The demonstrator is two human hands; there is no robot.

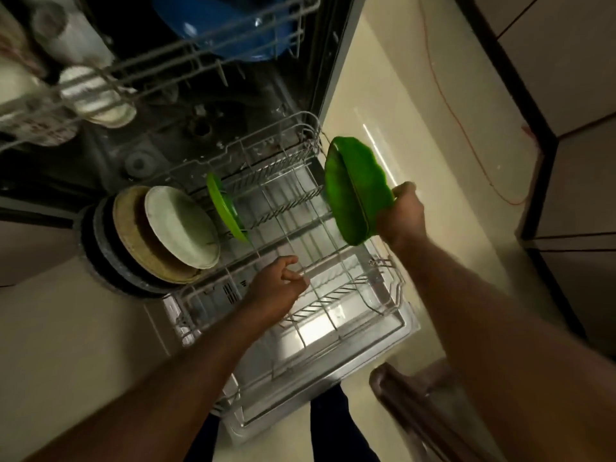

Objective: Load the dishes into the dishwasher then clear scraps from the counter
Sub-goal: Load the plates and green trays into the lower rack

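The dishwasher stands open with its lower rack (386, 261) pulled out over the door. My right hand (401, 213) grips a green leaf-shaped plate (358, 190) by its near edge, holding it on edge above the rack's right side. My left hand (278, 285) hovers over the rack's middle wires, fingers loosely curled, holding nothing. In the rack's left part stand a smaller green plate (225, 208), a white plate (181, 225), a tan plate (133, 235) and dark plates (96, 248).
The upper rack (160, 65) sticks out at top left, carrying a blue bowl (230, 28) and white cups (96, 98). Cream floor tiles lie to the right, with a thin red cord (466, 135) across them. Cabinet fronts (566, 95) stand on the far right.
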